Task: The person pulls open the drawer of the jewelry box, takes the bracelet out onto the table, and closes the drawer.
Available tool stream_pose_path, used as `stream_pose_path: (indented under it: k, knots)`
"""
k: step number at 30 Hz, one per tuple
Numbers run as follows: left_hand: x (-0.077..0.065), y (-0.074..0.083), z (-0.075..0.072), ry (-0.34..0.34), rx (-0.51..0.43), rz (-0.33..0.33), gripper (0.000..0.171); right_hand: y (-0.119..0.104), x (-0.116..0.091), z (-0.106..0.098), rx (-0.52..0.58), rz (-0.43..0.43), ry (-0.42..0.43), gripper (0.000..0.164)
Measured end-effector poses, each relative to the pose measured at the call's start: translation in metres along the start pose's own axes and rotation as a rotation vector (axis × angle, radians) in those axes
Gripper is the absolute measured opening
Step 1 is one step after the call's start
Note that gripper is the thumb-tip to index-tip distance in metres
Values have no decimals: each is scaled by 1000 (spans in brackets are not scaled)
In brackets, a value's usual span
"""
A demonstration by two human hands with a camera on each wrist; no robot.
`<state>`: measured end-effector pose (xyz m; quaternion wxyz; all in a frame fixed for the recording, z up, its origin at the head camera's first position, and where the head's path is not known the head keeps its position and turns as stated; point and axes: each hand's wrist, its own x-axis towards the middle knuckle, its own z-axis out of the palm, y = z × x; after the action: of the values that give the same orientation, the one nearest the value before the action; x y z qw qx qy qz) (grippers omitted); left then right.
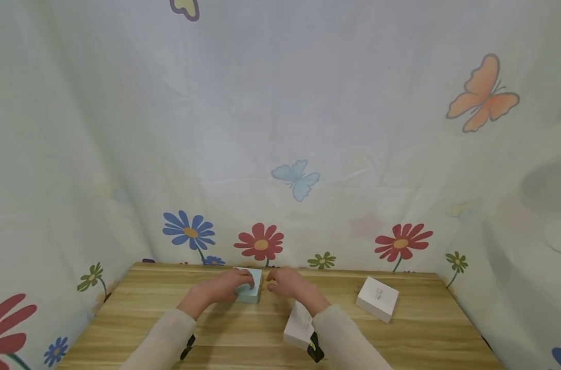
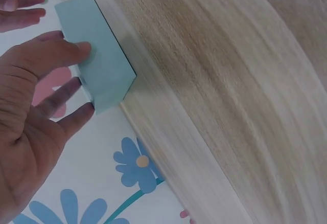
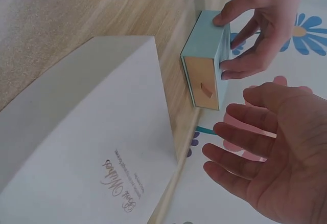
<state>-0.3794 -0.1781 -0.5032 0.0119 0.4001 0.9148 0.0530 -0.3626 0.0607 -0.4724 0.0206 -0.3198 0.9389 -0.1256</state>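
Observation:
A light blue box (image 1: 256,282) sits near the far edge of the wooden table. My left hand (image 1: 227,287) holds it, the thumb against one face and the fingers at another, as the left wrist view shows on the box (image 2: 104,55). In the right wrist view, the end of the box shows a beige drawer front (image 3: 196,73) with a small ribbon tab. To the right of the box, my right hand (image 1: 289,283) hovers with its fingers spread and slightly bent, holding nothing. A white box (image 3: 122,147) printed "Best Wishes" lies below the right forearm, partly hidden by it in the head view.
Farther right on the wooden table (image 1: 215,329) lies a second white box (image 1: 377,298) with small print. A pale curtain (image 1: 243,128) with flowers and butterflies hangs right behind the table's far edge and along both sides.

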Motion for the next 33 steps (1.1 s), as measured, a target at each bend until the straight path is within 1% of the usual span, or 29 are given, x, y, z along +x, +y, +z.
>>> stream_pose_path:
  k: [3,5,8,12,14,16,20,22,27,29,33]
  knots:
    - [-1,-2,0,10,-21,12,39,1,6,1,13,34,-12,26]
    - [-2,-1,-2,20,-49,2,33,2,11,0,20,49,-17,26]
    - [-1,1,-5,41,-108,-36,32,3,17,0,30,63,-27,26]
    - [3,6,-8,49,-152,-124,42,8,22,4,49,78,-32,24]
    - [6,9,-8,48,-152,-148,46,11,24,9,63,89,-32,23]
    - [9,11,-9,32,-139,-167,47,13,25,13,91,109,-32,22]
    - [16,13,-11,-4,-127,-187,44,15,28,17,110,131,-28,21]
    - [18,13,-12,-18,-107,-200,43,14,29,18,114,138,-30,20]
    - [23,14,-15,-41,-76,-205,42,11,31,19,126,159,-35,18]
    - [25,14,-16,-47,-73,-212,42,9,32,20,137,153,-26,19]
    - [29,14,-18,-54,-75,-242,43,8,35,23,135,112,3,18]
